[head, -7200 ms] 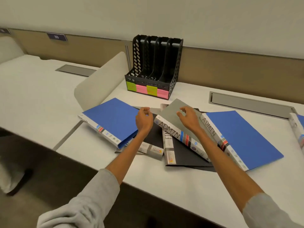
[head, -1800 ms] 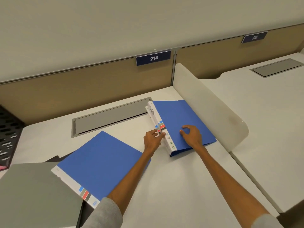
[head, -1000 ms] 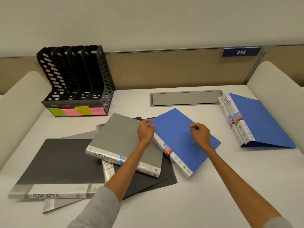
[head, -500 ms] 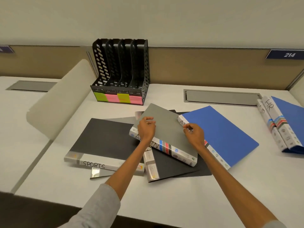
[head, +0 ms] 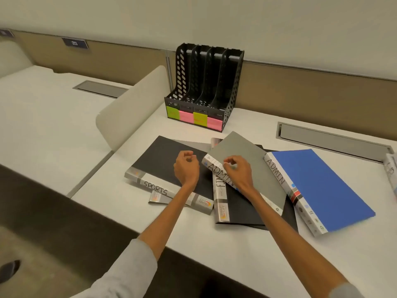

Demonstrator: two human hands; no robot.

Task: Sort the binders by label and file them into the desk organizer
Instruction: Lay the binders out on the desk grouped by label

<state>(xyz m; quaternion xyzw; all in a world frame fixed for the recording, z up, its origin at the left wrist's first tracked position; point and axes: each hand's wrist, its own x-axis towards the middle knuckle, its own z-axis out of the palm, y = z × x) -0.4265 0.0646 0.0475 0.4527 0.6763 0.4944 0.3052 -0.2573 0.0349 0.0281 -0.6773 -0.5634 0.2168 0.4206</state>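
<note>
Head view: the grey ADMIN binder (head: pixel 247 155) lies slantwise on top of the heap, across the black FIN binder (head: pixel 221 196) and beside the black SPORTS binder (head: pixel 163 160). The blue ADMIN binder (head: pixel 322 186) lies just to its right. The desk organizer (head: pixel 206 82) stands empty behind them, with green and pink notes on its front that are too small to read. The left hand (head: pixel 186 168) hovers over the SPORTS cover, fingers loosely curled and holding nothing. The right hand (head: pixel 237 173) sits curled at the grey spine; whether it actually pinches it I cannot tell. If the binder is lifted by the spine alone, its cover may flop open or drag the FIN binder along. With the slot notes unread, a binder could land in the wrong slot
</note>
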